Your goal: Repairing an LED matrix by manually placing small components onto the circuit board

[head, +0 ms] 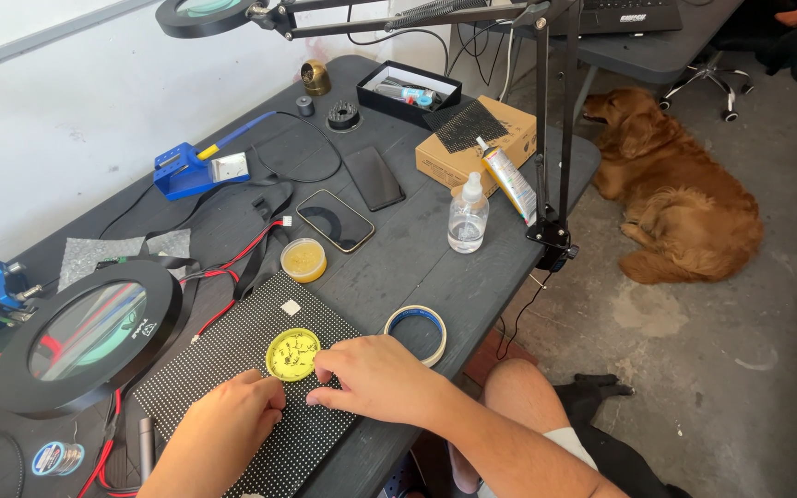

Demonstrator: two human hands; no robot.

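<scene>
The yellow lid (292,354) full of tiny dark parts sits on the black dotted panel (232,346) in front of me, near the table's front edge. My right hand (375,378) lies just at its 4 o'clock, fingertips curled down and pressed to the panel beside the lid's rim; whether they pinch anything I cannot tell. My left hand (228,424) is at the lid's 7 o'clock, fingers bunched together, tips close to the rim, and what they hold, if anything, is hidden.

A small white square (291,307) lies on the panel at the lid's 12 o'clock, and beyond it stands a little round tub of yellowish paste (304,259). At 3 o'clock is a roll of tape (416,332). At 9 o'clock sits a round magnifier lamp (85,332), red wires (232,267) running past it. Farther off at 1 o'clock lie two phones (354,198), a clear spray bottle (468,214) and a cardboard box (477,143). A golden dog (675,198) rests on the floor.
</scene>
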